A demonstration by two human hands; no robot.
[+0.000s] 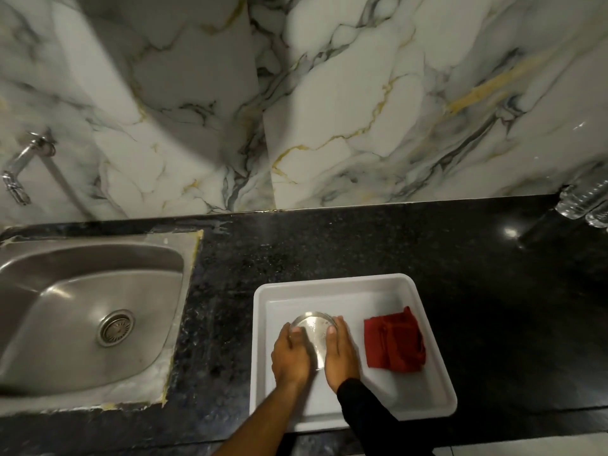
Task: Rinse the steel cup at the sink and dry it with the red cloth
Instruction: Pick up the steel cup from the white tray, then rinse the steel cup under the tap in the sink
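Now | both grips, left hand [291,352] and right hand [340,352], clasp steel cup [312,334] | mid white tray [345,280] | red cloth [394,343] beside

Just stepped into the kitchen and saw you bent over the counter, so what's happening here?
A person has both hands around a steel cup standing in a white tray on the dark counter: left hand on one side, right hand on the other. A folded red cloth lies in the same tray, to the right of the cup, untouched. The sink on the left looks empty, and no water shows at the tap. The cup has not yet reached the sink.
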